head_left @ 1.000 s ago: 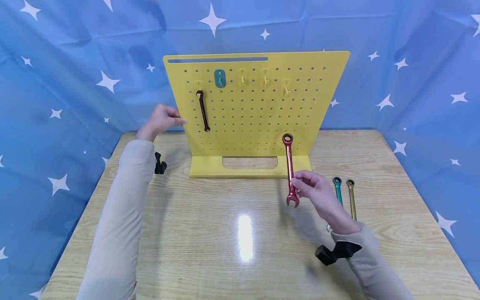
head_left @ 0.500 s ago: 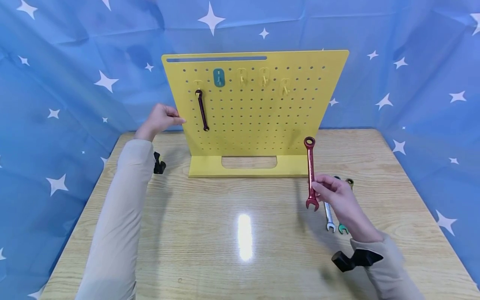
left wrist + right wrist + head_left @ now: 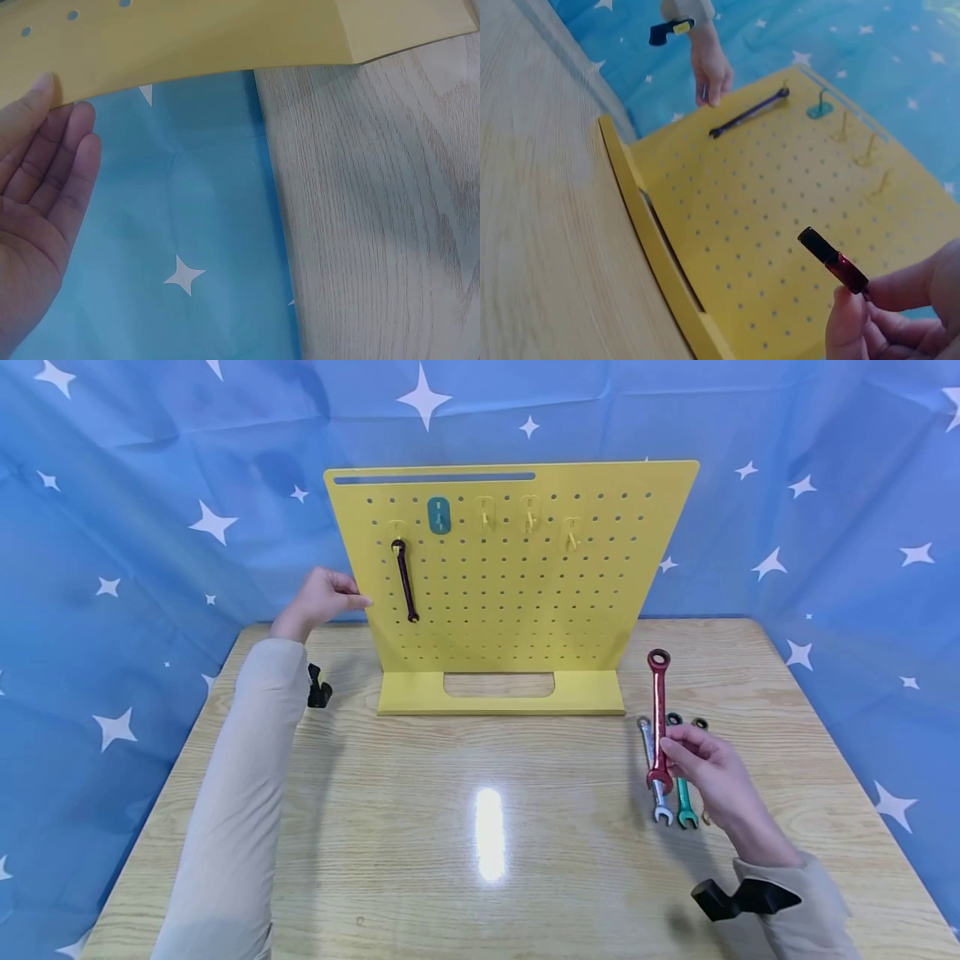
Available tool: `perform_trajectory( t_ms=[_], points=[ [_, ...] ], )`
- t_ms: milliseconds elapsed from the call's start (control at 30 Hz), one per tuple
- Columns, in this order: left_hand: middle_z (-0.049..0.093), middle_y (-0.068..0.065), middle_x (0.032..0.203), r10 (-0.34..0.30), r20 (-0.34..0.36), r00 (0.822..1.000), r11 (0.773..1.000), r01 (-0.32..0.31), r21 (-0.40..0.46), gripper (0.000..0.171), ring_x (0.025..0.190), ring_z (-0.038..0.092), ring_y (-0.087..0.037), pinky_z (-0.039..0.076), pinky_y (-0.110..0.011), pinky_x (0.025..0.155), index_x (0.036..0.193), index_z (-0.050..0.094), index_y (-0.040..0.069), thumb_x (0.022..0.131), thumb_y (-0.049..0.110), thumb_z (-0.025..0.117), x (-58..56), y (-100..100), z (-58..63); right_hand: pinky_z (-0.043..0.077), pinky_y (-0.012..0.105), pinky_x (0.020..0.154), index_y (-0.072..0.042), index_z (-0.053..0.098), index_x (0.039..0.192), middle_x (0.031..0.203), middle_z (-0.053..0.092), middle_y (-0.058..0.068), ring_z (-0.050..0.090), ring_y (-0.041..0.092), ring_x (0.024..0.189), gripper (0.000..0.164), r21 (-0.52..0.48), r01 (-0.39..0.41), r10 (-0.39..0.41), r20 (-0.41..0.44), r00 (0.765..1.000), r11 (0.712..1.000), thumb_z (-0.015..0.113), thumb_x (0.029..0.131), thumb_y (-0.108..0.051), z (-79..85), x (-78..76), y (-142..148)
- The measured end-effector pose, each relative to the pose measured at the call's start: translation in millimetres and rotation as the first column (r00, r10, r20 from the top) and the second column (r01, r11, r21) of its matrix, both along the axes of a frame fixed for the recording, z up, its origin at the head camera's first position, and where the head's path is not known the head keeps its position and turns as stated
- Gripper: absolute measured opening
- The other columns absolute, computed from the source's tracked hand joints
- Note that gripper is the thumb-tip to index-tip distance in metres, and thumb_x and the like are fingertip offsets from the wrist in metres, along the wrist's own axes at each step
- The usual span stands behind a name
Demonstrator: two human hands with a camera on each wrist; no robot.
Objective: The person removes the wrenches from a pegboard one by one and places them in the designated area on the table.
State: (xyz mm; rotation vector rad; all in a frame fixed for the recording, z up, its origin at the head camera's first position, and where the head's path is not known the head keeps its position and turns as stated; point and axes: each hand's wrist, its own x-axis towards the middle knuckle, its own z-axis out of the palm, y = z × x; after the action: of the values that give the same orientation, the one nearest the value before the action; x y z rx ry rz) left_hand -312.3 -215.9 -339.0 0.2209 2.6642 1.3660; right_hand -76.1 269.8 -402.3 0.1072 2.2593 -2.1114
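My left hand pinches the left edge of the yellow pegboard; in the left wrist view its thumb lies on the board's face and the other fingers reach behind the edge. A red combination wrench is held upright by my right hand, gripped between thumb and fingers low on its shaft, ring end up. It hovers over a silver wrench, a green wrench and a gold wrench lying on the table, partly hidden by wrench and hand. A dark purple wrench hangs on the board's left hook.
A teal hook and several yellow hooks, among them the rightmost hook, sit bare along the upper board. The board's base stands at the back of the wooden table. A blue star-patterned cloth surrounds the table.
My right hand has carried the red wrench rightward and somewhat toward me, from in front of the board to above the lying wrenches. The left hand has stayed on the board's edge.
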Motion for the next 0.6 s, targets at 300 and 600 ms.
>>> perform_trajectory(
  t_ms=[300,600],
  points=[
    [0.063,0.006,0.065,0.004,-0.003,1.0,1.0,-0.004,-0.018,0.025,0.068,0.055,-0.013,0.039,-0.034,0.073,0.085,0.065,-0.008,0.087,0.016,0.069,-0.9,0,-0.5,0.046,0.018,0.058,-0.02,0.065,0.084,0.071,0.058,-0.009,0.054,0.002,0.064,0.021,0.01,0.077,-0.077,0.037,0.996,0.997,0.055,0.095,-0.006,-8.9,9.3,23],
    [0.063,0.006,0.065,0.005,0.005,1.0,1.0,-0.005,-0.011,0.02,0.067,0.054,-0.013,0.039,-0.036,0.075,0.081,0.066,-0.003,0.086,0.016,0.069,0.2,0,1.8,0.047,0.018,0.059,-0.02,0.065,0.084,0.073,0.059,-0.009,0.055,0.003,0.066,0.022,0.027,0.099,-0.101,0.063,0.993,0.995,0.053,0.096,-0.006,-17.1,17.5,44]
  ],
)
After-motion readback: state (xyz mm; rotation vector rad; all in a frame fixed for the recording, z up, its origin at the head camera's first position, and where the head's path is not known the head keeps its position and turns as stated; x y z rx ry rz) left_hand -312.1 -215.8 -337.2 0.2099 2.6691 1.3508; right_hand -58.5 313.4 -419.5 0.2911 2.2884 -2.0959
